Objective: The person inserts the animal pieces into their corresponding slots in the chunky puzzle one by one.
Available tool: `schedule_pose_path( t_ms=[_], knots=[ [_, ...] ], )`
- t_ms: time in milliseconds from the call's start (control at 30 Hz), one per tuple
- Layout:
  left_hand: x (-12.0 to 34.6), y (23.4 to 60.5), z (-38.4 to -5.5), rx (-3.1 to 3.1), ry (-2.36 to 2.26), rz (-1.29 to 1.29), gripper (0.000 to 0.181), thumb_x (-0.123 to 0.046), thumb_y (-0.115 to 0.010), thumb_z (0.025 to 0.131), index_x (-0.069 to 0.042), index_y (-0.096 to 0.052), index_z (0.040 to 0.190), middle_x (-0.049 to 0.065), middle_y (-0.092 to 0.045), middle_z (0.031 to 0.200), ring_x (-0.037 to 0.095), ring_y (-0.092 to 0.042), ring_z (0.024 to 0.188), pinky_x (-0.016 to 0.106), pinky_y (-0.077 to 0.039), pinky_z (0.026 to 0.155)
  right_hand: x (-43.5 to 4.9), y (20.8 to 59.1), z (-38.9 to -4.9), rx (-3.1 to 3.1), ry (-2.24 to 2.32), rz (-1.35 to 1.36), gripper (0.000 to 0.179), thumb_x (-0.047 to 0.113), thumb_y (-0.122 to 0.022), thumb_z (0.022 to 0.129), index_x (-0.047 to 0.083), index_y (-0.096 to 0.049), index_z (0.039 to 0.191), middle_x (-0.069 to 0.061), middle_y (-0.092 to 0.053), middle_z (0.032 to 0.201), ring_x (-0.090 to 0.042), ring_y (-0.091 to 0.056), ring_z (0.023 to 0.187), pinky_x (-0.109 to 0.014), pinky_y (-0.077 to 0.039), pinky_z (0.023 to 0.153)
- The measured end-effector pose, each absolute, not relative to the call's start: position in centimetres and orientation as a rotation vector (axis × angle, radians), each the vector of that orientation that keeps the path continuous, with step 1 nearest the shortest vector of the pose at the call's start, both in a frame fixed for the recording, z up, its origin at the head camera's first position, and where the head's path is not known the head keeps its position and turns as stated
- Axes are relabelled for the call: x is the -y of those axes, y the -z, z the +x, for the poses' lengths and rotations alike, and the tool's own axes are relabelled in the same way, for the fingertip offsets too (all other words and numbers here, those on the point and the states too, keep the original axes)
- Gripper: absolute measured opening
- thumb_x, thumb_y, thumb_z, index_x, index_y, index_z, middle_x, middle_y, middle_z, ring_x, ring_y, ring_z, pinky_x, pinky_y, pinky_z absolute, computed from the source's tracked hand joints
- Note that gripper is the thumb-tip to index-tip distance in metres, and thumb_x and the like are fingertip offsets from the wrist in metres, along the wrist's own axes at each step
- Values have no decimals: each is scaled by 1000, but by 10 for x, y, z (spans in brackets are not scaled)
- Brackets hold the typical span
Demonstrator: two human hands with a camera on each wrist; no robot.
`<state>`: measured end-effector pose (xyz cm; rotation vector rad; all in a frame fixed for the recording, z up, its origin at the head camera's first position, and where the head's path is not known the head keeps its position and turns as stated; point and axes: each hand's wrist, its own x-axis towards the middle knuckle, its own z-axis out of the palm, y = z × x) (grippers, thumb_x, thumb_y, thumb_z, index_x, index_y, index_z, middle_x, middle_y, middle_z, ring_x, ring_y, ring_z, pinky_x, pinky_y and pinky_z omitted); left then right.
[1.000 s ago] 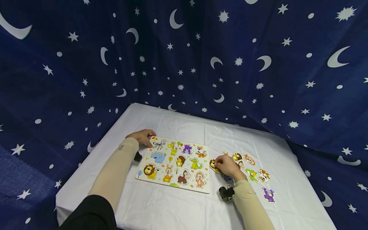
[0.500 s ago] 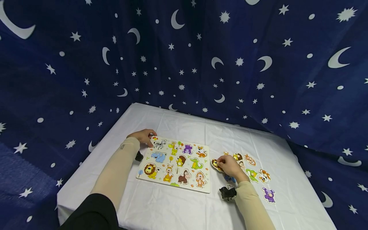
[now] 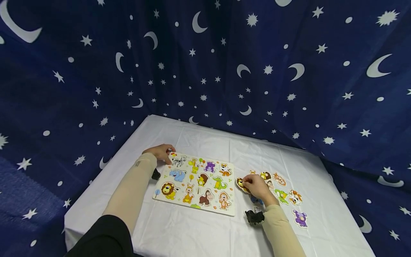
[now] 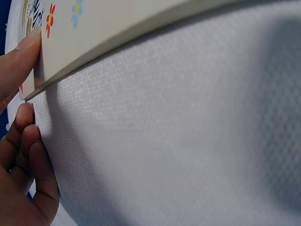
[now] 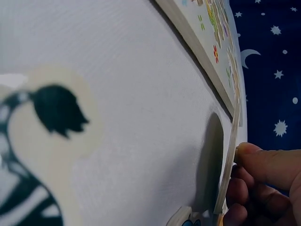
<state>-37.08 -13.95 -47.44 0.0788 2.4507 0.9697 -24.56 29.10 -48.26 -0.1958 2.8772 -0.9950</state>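
A wooden animal puzzle board (image 3: 194, 181) lies flat on the table, its pictures showing a zebra, giraffe, elephant, lion and others. My left hand (image 3: 158, 152) holds its far left corner; in the left wrist view the thumb (image 4: 23, 59) rests on the board's face and the curled fingers lie by the edge. Just right of the board, my right hand (image 3: 257, 186) pinches a lion puzzle piece (image 3: 241, 185). In the right wrist view this piece (image 5: 229, 165) is seen edge-on, tilted up off the cloth. A blue piece (image 3: 257, 200) lies partly hidden under that hand.
Right of my right hand lie loose pieces: a crocodile (image 3: 281, 196), a tiger (image 3: 295, 197), a purple hippo (image 3: 300, 218), a monkey (image 3: 279, 179) and a hedgehog (image 3: 265, 175). A zebra piece (image 5: 28, 188) is close to the right wrist camera. A starry curtain (image 3: 205, 64) hangs behind the table.
My right hand has shifted slightly right with the lion piece, which is now tilted up more. The left hand keeps its place at the board's corner.
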Motion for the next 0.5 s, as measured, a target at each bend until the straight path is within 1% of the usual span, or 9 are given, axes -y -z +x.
schedule_pose_path(
  t_ms=[200,500],
  knots=[
    [139,474,-372,-2440,-1000,33,63,-6,-85,77,-17,-57,133,7,-47,109,22,-44,100,34,-36,85,-288,480,-246,-2877,970,-160,11,4,-63,94,1,-73,98,-8,-69,88,-15,-56,73,-32,-46,66],
    [141,478,-372,-2441,-1008,20,64,-5,-85,76,-17,-57,132,7,-46,109,22,-44,100,34,-36,84,-282,481,-249,-2898,999,-172,12,3,-63,93,0,-73,98,-10,-71,91,-16,-59,79,-32,-48,71]
  ],
)
